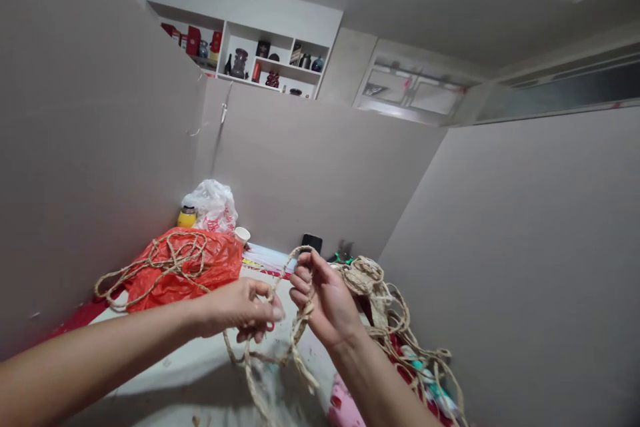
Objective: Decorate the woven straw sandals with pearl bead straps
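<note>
Both hands grip a tan twisted rope (283, 269) in front of me, above the pale tabletop. My left hand (245, 310) pinches it between thumb and fingers, and a small red bit shows by the fingertips. My right hand (327, 293) is a little higher and to the right, with its fingers curled round the rope. Between the hands the rope arches up in a loop. Loose, frayed ends hang below them toward the table. The exact path of the rope inside the fingers is hidden.
On the left, more coiled rope (175, 260) lies over a red plastic bag (223, 253). Behind stand a white plastic bag (213, 203), a yellow jar (187, 217) and a paper cup (242, 235). A rope heap (367, 277) lies right. Grey partitions (320, 167) enclose the table.
</note>
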`<state>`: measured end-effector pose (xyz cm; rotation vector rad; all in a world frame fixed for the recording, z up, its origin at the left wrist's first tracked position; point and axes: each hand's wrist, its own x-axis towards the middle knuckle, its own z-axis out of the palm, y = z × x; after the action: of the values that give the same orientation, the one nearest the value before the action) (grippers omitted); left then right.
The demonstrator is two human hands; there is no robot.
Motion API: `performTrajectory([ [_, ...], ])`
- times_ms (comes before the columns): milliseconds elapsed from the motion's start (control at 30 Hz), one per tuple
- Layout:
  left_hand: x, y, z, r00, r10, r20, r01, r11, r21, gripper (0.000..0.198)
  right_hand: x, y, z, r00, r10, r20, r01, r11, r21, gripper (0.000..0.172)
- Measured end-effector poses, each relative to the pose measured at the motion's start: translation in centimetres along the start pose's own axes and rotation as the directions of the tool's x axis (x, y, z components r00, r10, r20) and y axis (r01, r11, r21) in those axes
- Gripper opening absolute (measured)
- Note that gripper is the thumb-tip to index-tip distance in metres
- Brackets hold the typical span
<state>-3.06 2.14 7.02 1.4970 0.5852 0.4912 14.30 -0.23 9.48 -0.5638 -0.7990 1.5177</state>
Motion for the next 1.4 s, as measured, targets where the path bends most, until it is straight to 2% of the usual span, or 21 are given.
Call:
performTrajectory([
  [100, 0.5, -0.8, 1.4, 0.998, -0.035, -0.048, 0.034, 0.999, -0.011, 0.026, 0.4, 1.0, 0.3, 0.999, -0.014, -0.037, 0.014, 1.000, 0.013, 0.029],
  [200, 1.0, -1.3, 2.0, 0.992, -0.048, -0.115, 0.044, 0.998, -0.038, 0.015, 0.6, 1.2, 0.3, 0.997, -0.017, -0.069, 0.016, 1.000, -0.015, 0.031],
  [367, 1.0, -1.3, 0.3, 0.989, -0.073, -0.126, 0.058, 0.991, -0.117, 0.012, 1.1, 1.2, -1.8, 0.992, -0.042, -0.118, 0.023, 0.987, -0.157, 0.035],
  [467, 0.4, -1.2, -1.4, 0.990, -0.041, -0.133, 0.015, 0.981, -0.193, 0.015, 1.0, 2.7, -4.0, 0.990, -0.046, -0.133, -0.001, 0.945, -0.327, 0.036],
  [500, 0.2, -1.2, -1.9, 0.989, -0.026, -0.145, -0.006, 0.977, -0.215, 0.017, 0.8, 3.4, -4.7, 0.991, -0.031, -0.130, -0.024, 0.915, -0.402, 0.038],
  [567, -0.1, -1.1, -2.9, 0.983, 0.007, -0.184, -0.053, 0.967, -0.250, 0.021, 0.2, 4.8, -5.9, 0.993, 0.076, -0.089, -0.114, 0.811, -0.574, 0.041],
  [633, -0.2, -0.9, -3.6, 0.969, 0.041, -0.243, -0.109, 0.956, -0.272, 0.026, -0.5, 5.7, -6.6, 0.992, 0.119, -0.037, -0.109, 0.685, -0.721, 0.033],
  [700, -0.3, -0.6, -4.0, 0.949, 0.071, -0.307, -0.161, 0.947, -0.278, 0.030, -1.1, 5.6, -6.5, 0.999, 0.045, 0.004, -0.023, 0.584, -0.812, 0.024],
  [733, -0.3, -0.4, -4.1, 0.938, 0.080, -0.336, -0.180, 0.944, -0.277, 0.031, -1.3, 5.3, -6.2, 1.000, -0.013, 0.017, 0.021, 0.549, -0.836, 0.028],
  [800, -0.2, -0.1, -3.8, 0.924, 0.084, -0.374, -0.197, 0.942, -0.273, 0.030, -1.6, 4.3, -5.3, 0.990, -0.131, 0.051, 0.108, 0.469, -0.877, 0.050],
  [833, -0.1, 0.0, -3.6, 0.920, 0.081, -0.384, -0.197, 0.942, -0.272, 0.029, -1.7, 3.9, -4.9, 0.977, -0.191, 0.091, 0.163, 0.408, -0.898, 0.057],
  [867, 0.0, 0.0, -3.2, 0.918, 0.077, -0.389, -0.194, 0.943, -0.271, 0.029, -1.7, 3.5, -4.4, 0.951, -0.258, 0.169, 0.246, 0.306, -0.920, 0.062],
  [900, 0.1, 0.0, -2.8, 0.918, 0.073, -0.390, -0.191, 0.944, -0.271, 0.028, -1.8, 3.3, -4.1, 0.910, -0.318, 0.267, 0.338, 0.193, -0.921, 0.066],
  [967, 0.3, -0.2, -1.9, 0.920, 0.070, -0.385, -0.185, 0.945, -0.270, 0.027, -2.0, 3.3, -3.7, 0.791, -0.383, 0.478, 0.494, -0.061, -0.867, 0.072],
  [1033, 0.5, -0.4, -1.2, 0.923, 0.067, -0.380, -0.179, 0.947, -0.267, 0.027, -2.1, 3.5, -3.7, 0.687, -0.383, 0.617, 0.558, -0.264, -0.787, 0.074],
  [1100, 0.8, -0.7, -0.6, 0.925, 0.059, -0.375, -0.168, 0.950, -0.265, 0.029, -2.1, 3.6, -3.8, 0.625, -0.371, 0.687, 0.555, -0.408, -0.725, 0.070],
  [1167, 1.0, -0.9, -0.2, 0.929, 0.042, -0.367, -0.150, 0.951, -0.271, 0.033, -2.1, 3.5, -4.0, 0.565, -0.376, 0.735, 0.547, -0.497, -0.674, 0.066],
  [1267, 1.4, -1.5, 0.3, 0.937, 0.015, -0.350, -0.123, 0.950, -0.288, 0.036, -2.1, 3.1, -4.0, 0.471, -0.381, 0.796, 0.550, -0.579, -0.603, 0.058],
  [1333, 1.7, -2.0, 0.5, 0.940, 0.003, -0.340, -0.112, 0.947, -0.302, 0.036, -2.3, 3.0, -3.8, 0.461, -0.366, 0.808, 0.559, -0.587, -0.585, 0.043],
  [1400, 2.0, -2.6, 0.5, 0.944, -0.013, -0.331, -0.098, 0.943, -0.318, 0.039, -2.5, 2.8, -3.6, 0.511, -0.374, 0.774, 0.609, -0.478, -0.633, 0.031],
])
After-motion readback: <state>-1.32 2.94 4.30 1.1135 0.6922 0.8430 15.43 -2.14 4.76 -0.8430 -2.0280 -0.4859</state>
